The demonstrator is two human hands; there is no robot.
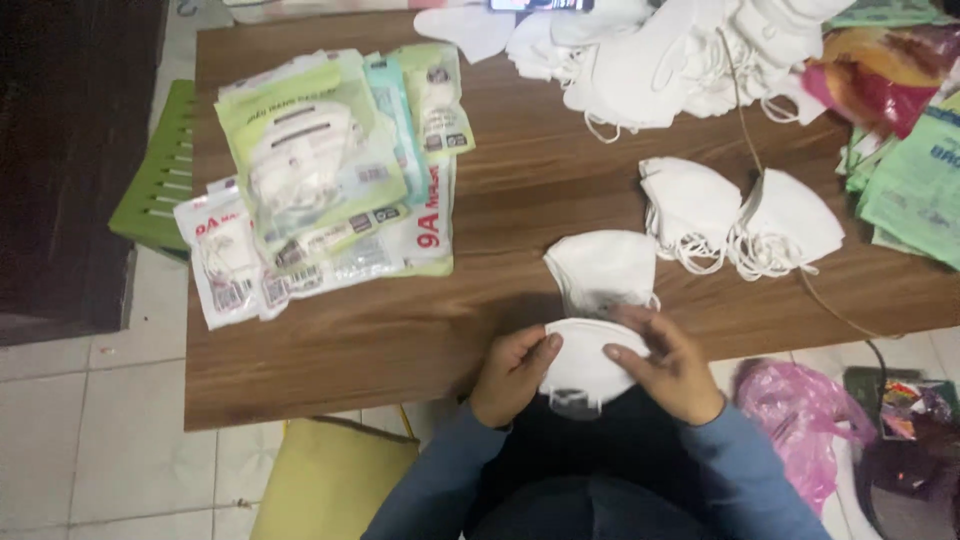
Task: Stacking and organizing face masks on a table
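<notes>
My left hand (512, 372) and my right hand (668, 364) both grip one folded white face mask (582, 362) at the near edge of the wooden table (380, 330). The thumbs press on its top and the fingers curl under it. Just beyond it a small stack of folded white masks (603, 266) lies on the table. Two more bundles of white masks (742, 222) with tangled ear loops lie further right.
Packaged masks in clear and green wrappers (320, 180) are piled at the left. A heap of loose white masks (660, 50) covers the far side. Green and coloured bags (905, 150) sit at the right edge, a pink plastic bag (795, 410) on the floor, a green stool (160, 175) to the left.
</notes>
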